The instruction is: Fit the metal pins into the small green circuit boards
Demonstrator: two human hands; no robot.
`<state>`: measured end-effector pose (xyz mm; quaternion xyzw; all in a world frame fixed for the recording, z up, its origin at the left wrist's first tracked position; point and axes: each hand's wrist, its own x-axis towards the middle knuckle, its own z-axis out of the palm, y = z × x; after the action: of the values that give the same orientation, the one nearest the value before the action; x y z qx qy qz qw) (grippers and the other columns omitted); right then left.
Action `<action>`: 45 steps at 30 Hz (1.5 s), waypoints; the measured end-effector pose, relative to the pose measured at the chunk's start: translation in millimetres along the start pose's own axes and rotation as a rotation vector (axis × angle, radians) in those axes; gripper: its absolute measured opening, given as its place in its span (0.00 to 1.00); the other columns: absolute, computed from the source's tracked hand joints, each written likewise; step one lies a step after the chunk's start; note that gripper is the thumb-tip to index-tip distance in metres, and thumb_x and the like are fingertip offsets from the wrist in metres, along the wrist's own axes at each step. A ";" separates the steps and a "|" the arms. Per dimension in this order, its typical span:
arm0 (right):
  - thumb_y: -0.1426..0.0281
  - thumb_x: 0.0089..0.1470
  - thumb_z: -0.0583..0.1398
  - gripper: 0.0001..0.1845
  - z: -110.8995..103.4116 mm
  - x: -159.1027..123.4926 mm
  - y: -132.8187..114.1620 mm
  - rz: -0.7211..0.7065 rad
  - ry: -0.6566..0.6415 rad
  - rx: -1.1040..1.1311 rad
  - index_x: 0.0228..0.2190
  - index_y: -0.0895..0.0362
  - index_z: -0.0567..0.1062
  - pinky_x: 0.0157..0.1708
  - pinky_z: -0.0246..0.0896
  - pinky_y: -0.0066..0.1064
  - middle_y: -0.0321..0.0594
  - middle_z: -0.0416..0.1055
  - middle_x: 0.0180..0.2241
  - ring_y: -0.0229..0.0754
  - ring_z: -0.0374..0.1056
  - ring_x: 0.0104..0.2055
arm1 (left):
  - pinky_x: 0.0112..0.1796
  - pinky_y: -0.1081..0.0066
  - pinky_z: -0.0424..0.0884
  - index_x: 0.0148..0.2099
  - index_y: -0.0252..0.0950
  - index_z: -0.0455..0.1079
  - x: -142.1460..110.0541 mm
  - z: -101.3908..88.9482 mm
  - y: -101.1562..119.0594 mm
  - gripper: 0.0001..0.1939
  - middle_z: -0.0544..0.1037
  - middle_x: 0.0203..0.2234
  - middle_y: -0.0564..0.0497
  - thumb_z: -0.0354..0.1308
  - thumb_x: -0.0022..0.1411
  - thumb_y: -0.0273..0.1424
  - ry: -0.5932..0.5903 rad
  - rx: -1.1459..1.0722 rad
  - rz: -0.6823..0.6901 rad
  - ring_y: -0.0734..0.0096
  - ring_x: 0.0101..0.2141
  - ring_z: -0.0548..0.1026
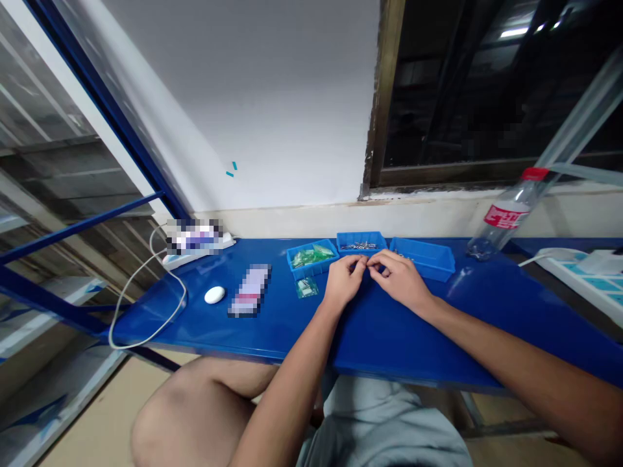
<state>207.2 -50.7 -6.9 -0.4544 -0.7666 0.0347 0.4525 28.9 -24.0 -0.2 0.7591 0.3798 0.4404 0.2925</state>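
My left hand (344, 277) and my right hand (400, 277) meet just in front of the blue bins, fingertips pinched close together. Whatever lies between the fingers is too small to make out. Beyond them, a blue bin (341, 240) contains small metal pieces. To its left, another blue bin (321, 268) holds small clear-and-green packets (311, 255). A third blue bin (438, 271) sits on the right, partly hidden by my right hand. Beside my left hand, a small clear packet (306, 288) lies flat on the blue table (272, 337).
Left on the table are a white oval case (215, 295), a blurred-out phone-shaped object (250, 290) and a power strip (199, 251) with a hanging white cable (113, 318). A plastic bottle (509, 217) with a red cap stands at right, near another power strip (584, 279). Behind is a wall (292, 130).
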 end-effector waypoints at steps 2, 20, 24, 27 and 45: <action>0.70 0.64 0.59 0.07 -0.2 0.0 -0.2 0.005 -0.006 0.029 0.38 0.52 0.78 0.33 0.72 0.34 0.41 0.78 0.39 0.45 0.75 0.37 | 0.45 0.70 0.75 0.48 0.37 0.80 0.4 -0.5 -0.9 0.15 0.85 0.42 0.49 0.53 0.75 0.37 0.000 -0.039 -0.022 0.65 0.42 0.82; 0.69 0.62 0.60 0.08 -4.2 0.2 14.8 0.054 -0.036 -0.005 0.42 0.53 0.78 0.36 0.71 0.36 0.41 0.80 0.38 0.45 0.75 0.35 | 0.46 0.66 0.79 0.49 0.36 0.81 4.9 3.0 -17.1 0.12 0.84 0.40 0.46 0.63 0.65 0.21 0.046 -0.053 0.060 0.67 0.39 0.82; 0.74 0.57 0.59 0.24 -4.4 0.7 10.4 0.072 -0.066 0.012 0.55 0.53 0.73 0.37 0.71 0.35 0.38 0.77 0.34 0.42 0.71 0.31 | 0.45 0.67 0.80 0.63 0.36 0.71 4.9 5.1 -13.3 0.24 0.85 0.41 0.47 0.61 0.66 0.22 0.013 -0.197 -0.015 0.67 0.40 0.84; 0.74 0.58 0.58 0.25 -6.5 1.1 6.6 0.074 -0.051 0.013 0.57 0.52 0.73 0.37 0.71 0.36 0.39 0.77 0.36 0.42 0.71 0.31 | 0.42 0.68 0.80 0.64 0.36 0.69 1.9 2.0 -4.4 0.23 0.85 0.39 0.47 0.62 0.68 0.29 0.039 -0.121 -0.044 0.66 0.38 0.84; 0.64 0.61 0.63 0.12 -4.5 1.4 5.3 0.091 -0.071 0.131 0.44 0.54 0.81 0.28 0.69 0.33 0.43 0.78 0.40 0.41 0.71 0.31 | 0.47 0.65 0.81 0.66 0.35 0.68 2.8 1.0 -5.2 0.29 0.86 0.41 0.46 0.65 0.63 0.22 0.012 -0.239 -0.179 0.64 0.41 0.86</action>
<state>213.8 -48.2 -5.8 -0.4566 -0.7567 0.1214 0.4520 29.0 -18.9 -3.4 0.6793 0.3928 0.4592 0.4164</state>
